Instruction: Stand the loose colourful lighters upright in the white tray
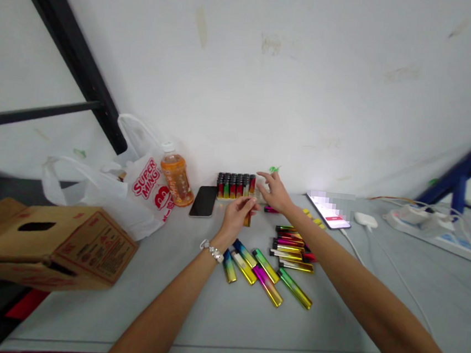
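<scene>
Between the fingers of my left hand (pixel 238 214) is a lighter (pixel 247 219) with a reddish-gold body, held upright just in front of a tray of lighters. My right hand (pixel 273 190) is at the tray's right end, its thumb and index finger apart and nothing visible between them. Several dark-topped lighters (pixel 234 186) stand in rows in the tray by the wall. Loose metallic lighters (pixel 267 285) in green, pink, blue and gold lie in front of my left hand. A second group of loose lighters (pixel 289 248) lies beside my right forearm, which partly hides it.
A black phone (pixel 203 201), an orange drink bottle (pixel 177 176), a white plastic bag (pixel 145 190) and a cardboard box (pixel 83 245) are on the left. On the right are a lit phone (pixel 329 211), a white charger (pixel 365 220), cables and a power strip (pixel 434 229).
</scene>
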